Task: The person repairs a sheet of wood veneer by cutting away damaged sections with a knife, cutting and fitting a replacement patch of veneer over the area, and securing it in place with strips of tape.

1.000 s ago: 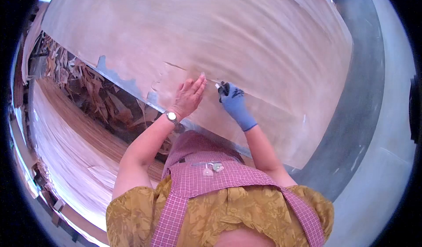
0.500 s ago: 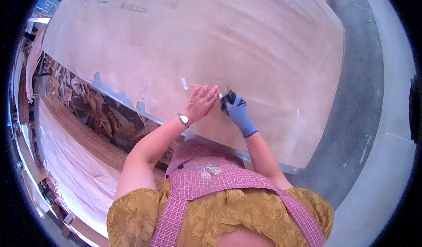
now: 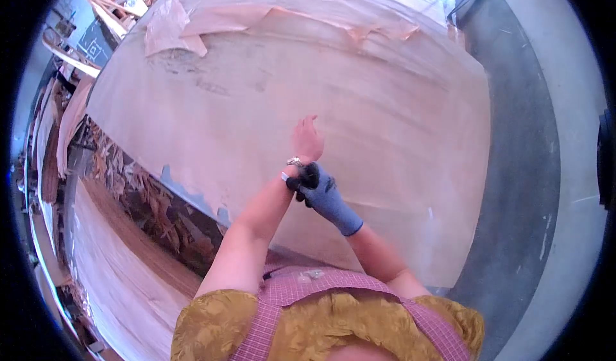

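Bare and with its fingers loosely curled, my left hand (image 3: 308, 140) is over the middle of a broad pale wood sheet (image 3: 385, 149), with nothing seen in it. A watch (image 3: 294, 162) is on that wrist. My right hand (image 3: 318, 191), in a blue glove with black fingertips, is at the left wrist just below the watch. Its fingers are closed around a small tool with a white tip (image 3: 285, 177); the rest of the tool is hidden.
Torn veneer pieces (image 3: 237, 21) lie along the sheet's far edge. Scraps (image 3: 160, 210) fill a gap at the left, beside a stack of veneer (image 3: 122, 245). Grey floor (image 3: 520, 188) runs along the right.
Both hands have left the sheet's near part. The left hand reaches farther forward, and the gloved right hand has moved left to the left wrist. More of the sheet's far edge shows.
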Demonstrator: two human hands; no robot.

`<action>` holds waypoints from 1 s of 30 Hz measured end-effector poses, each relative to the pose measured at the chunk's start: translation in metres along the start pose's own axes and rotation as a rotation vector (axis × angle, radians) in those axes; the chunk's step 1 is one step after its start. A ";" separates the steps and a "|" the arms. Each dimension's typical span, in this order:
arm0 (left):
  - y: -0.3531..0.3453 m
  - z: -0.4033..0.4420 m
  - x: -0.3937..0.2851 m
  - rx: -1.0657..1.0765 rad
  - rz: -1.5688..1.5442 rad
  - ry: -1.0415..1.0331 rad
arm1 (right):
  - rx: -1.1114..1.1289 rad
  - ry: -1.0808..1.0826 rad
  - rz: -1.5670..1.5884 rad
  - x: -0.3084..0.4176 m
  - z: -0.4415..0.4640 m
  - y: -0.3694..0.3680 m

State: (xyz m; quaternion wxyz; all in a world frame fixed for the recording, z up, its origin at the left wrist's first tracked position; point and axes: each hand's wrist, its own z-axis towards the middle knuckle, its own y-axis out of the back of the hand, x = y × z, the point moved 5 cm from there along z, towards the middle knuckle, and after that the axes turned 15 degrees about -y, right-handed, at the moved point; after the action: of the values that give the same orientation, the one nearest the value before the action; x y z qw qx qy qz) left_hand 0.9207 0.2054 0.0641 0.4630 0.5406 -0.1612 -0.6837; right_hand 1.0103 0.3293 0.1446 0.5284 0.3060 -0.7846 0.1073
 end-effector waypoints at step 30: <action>0.107 0.393 0.382 0.060 0.863 -0.545 | -0.831 -0.019 -0.874 -0.102 0.124 0.109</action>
State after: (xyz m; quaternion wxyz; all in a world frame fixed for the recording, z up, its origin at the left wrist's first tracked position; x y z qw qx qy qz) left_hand 0.6253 -0.2684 0.0588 0.6287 0.2400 -0.5040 -0.5414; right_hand 0.8771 0.3915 0.0179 0.5919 0.3690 -0.5671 -0.4381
